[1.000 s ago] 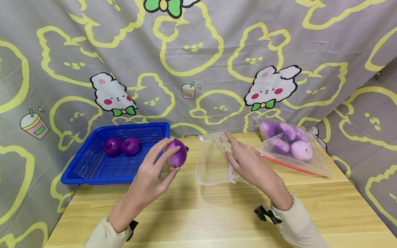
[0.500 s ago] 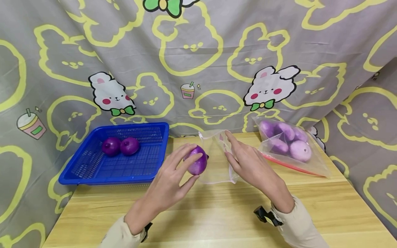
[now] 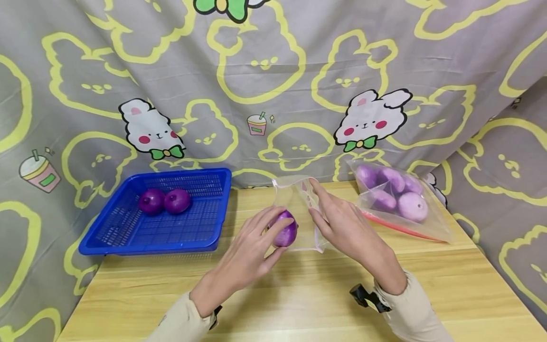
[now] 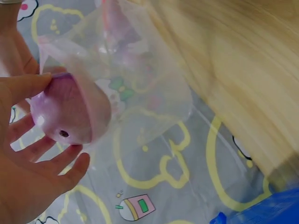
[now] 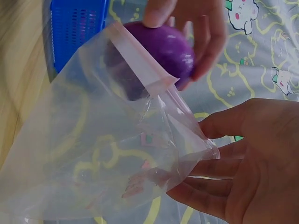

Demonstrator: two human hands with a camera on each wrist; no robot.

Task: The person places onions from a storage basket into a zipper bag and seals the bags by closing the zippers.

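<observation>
My left hand (image 3: 243,254) holds a glossy purple onion (image 3: 286,232) between the thumb and fingers at the mouth of a clear plastic zip bag (image 3: 305,235). In the right wrist view, part of the onion (image 5: 170,51) lies behind the bag's pale pink rim, inside the opening. The left wrist view shows the onion's dark end (image 4: 64,133) and fingers around it. My right hand (image 3: 350,225) pinches the right edge of the bag, spreading its mouth, with some fingers behind the film (image 5: 93,149). Two more purple onions (image 3: 164,201) sit in a blue plastic basket (image 3: 149,249) at left.
A second clear bag with a red zip strip (image 3: 403,229) lies at the back right, with several purple round vegetables (image 3: 412,206) inside. Everything stands on a wooden table (image 3: 307,299), backed by a grey cartoon-print curtain (image 3: 239,57).
My left hand has carried the onion right, from beside the basket to the bag's mouth, where it now enters the opening. The right hand keeps its place on the bag.
</observation>
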